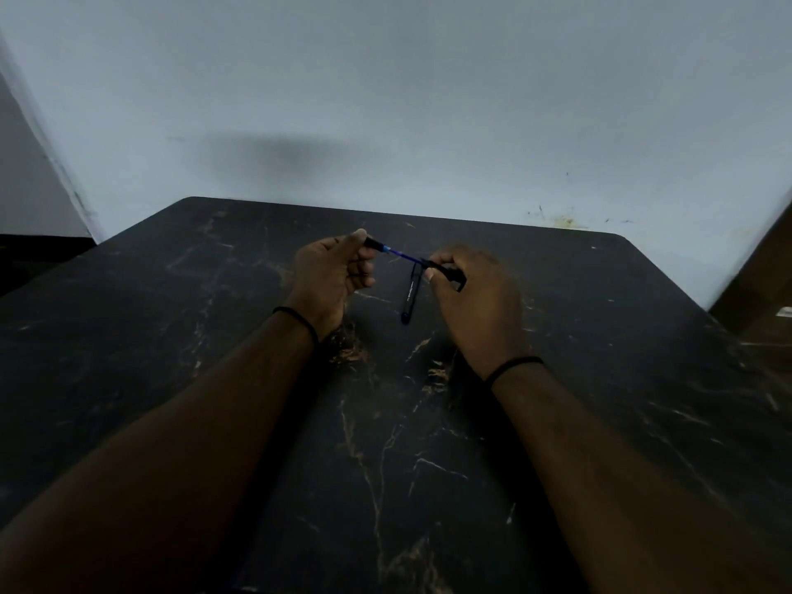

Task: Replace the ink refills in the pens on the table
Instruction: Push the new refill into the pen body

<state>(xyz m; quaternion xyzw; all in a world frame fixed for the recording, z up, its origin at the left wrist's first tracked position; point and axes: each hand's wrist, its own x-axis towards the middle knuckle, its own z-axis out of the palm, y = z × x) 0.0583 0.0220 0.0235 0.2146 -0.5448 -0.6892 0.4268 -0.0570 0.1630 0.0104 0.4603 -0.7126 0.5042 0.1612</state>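
Blue refill [402, 255]: ran level between my hands above the table's [600, 379] far middle, long axis left to right. My left hand [332, 274] pinched the black tip section [373, 244]; my right hand [473, 293] gripped the barrel [443, 270]. A second pen [409, 300] lay on the table just below.

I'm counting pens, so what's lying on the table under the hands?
One dark pen lies on the table below the blue refill held between the left hand and right hand. Its far end is covered.

Blue refill [400, 255] between left hand [332, 278] and right hand [473, 302], above black pen [408, 295] on marbled table [171, 336].
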